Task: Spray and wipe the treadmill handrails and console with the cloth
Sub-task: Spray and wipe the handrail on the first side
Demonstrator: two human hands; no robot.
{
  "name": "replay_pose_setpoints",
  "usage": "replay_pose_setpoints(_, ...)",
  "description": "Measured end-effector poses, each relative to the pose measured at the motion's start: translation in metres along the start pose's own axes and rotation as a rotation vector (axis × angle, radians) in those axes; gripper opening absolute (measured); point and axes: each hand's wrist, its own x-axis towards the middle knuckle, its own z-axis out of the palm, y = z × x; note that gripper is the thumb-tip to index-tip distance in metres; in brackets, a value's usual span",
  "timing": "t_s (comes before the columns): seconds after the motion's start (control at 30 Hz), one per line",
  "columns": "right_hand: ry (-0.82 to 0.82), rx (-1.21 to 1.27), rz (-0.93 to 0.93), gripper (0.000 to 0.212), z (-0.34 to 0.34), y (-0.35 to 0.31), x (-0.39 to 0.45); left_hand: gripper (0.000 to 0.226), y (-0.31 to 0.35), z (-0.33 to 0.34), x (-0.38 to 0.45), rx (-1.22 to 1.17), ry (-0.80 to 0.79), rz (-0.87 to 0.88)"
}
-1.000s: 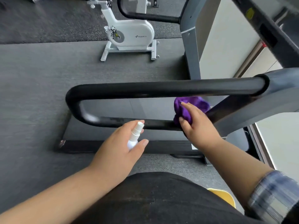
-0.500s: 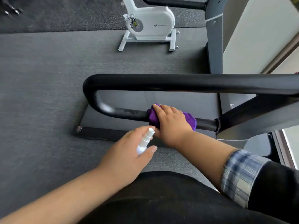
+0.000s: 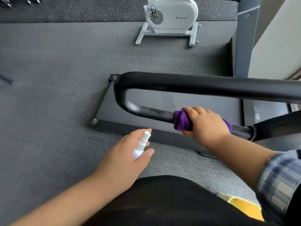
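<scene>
While wrapped around the lower bar of the handrail [image 3: 156, 114], the purple cloth [image 3: 182, 121] sits under the right hand [image 3: 206, 123], fingers curled over it and thumb below, so gripping cloth and bar together. Just left of the cloth, dull streaks on the bar, maybe spray not wiped yet. Further left, the bend of the U-shaped rail, then the upper bar running back to the right, well above the hand.

Held in the left hand [image 3: 125, 159], near the body and apart from the rail: a small white spray bottle [image 3: 141, 145], fingers closed around its body, nozzle up and free. Cannot tell if a finger rests on the pump head.

Behind, a white exercise bike [image 3: 171, 15] on the grey floor [image 3: 48, 79]. Console not in view.

Possible troubles from here, as a judgement only: cloth bunched thick, so likely to slip off or roll at the tight bend and leave the inner curve unwiped; grip too loose, then only smearing of the wet streaks; spraying from this far, mist landing on the treadmill deck [image 3: 195, 101] instead of the rail.
</scene>
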Motion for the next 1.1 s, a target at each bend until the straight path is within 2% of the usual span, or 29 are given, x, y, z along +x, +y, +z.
replay_pose_setpoints(0.17, 0.048, 0.000, -0.094, 0.084, 0.003, -0.067, 0.038, 0.038, -0.016, -0.013, -0.004, 0.032, -0.001, -0.018)
replay_pose_setpoints(0.27, 0.056, -0.004, -0.123, 0.084, 0.005, -0.113, 0.065, 0.043, -0.024, -0.020, -0.006, 0.068, -0.004, -0.031)
replay_pose_setpoints(0.4, 0.073, 0.134, -0.112, 0.077, 0.002, -0.132, 0.078, 0.044, -0.035, -0.026, -0.007, 0.087, 0.009, -0.035)
replay_pose_setpoints(0.47, 0.143, 0.291, -0.121, 0.062, 0.001, -0.127, 0.074, 0.044, -0.040, -0.026, -0.008, 0.088, 0.015, -0.051)
replay_pose_setpoints(0.53, 0.216, 0.562, -0.073, 0.047, -0.002, -0.127, 0.071, 0.044, -0.043, -0.025, -0.009, 0.090, 0.020, -0.057)
replay_pose_setpoints(0.63, 0.248, 1.063, 0.017, 0.045, -0.007, -0.149, 0.074, 0.045, -0.042, -0.026, -0.010, 0.095, 0.022, -0.052)
replay_pose_setpoints(0.7, 0.273, 1.186, 0.029, 0.050, -0.008, -0.168, 0.075, 0.045, -0.041, -0.029, -0.011, 0.097, 0.028, -0.048)
replay_pose_setpoints(0.8, 0.250, 1.078, 0.089, 0.062, -0.005, -0.184, 0.079, 0.046, -0.046, -0.036, -0.017, 0.100, 0.037, -0.047)
replay_pose_setpoints(0.93, 0.325, 0.822, 0.115, 0.055, -0.002, -0.189, 0.082, 0.049, -0.053, -0.037, -0.024, 0.100, 0.053, -0.065)
replay_pose_setpoints(1.03, 0.257, 0.668, 0.079, 0.048, -0.005, -0.184, 0.082, 0.047, -0.053, -0.035, -0.022, 0.092, 0.045, -0.054)
replay_pose_setpoints(1.1, 0.154, 0.355, 0.014, 0.058, -0.005, -0.176, 0.080, 0.044, -0.050, -0.033, -0.018, 0.080, 0.042, -0.037)
